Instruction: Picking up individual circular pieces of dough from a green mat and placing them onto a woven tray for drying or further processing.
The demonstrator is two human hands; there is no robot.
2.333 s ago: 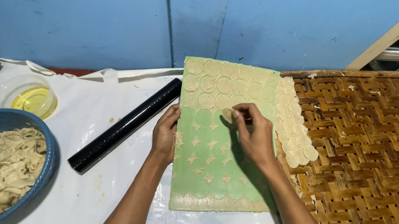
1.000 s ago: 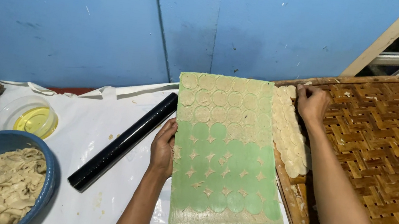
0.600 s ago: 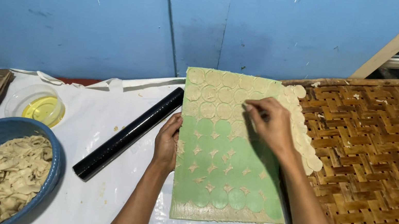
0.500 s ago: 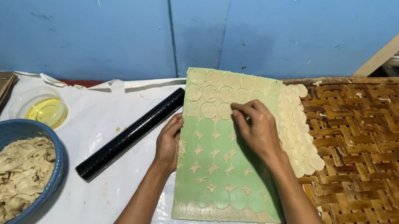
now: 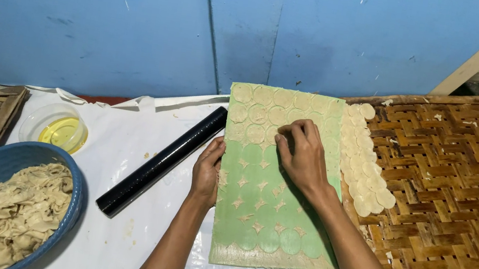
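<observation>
My right hand (image 5: 305, 156) is back from the woven bamboo tray (image 5: 463, 185), fingers curled pinching a dough round (image 5: 255, 133) on the green mat (image 5: 268, 220); left hand (image 5: 207, 170) flat, pressing the mat's left edge.

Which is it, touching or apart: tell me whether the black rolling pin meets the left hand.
Apart. The head view shows the left hand resting on the green board's left edge, with a strip of white sheet visible between it and the black rolling pin.

Even, fairly dim light falls from above, leaving soft shadows under the black roller (image 5: 163, 160) and the forearms. The picture is sharp in the middle, with slight wide-angle bending at the edges. A faint sheen shows on the white sheet (image 5: 126, 137).
</observation>
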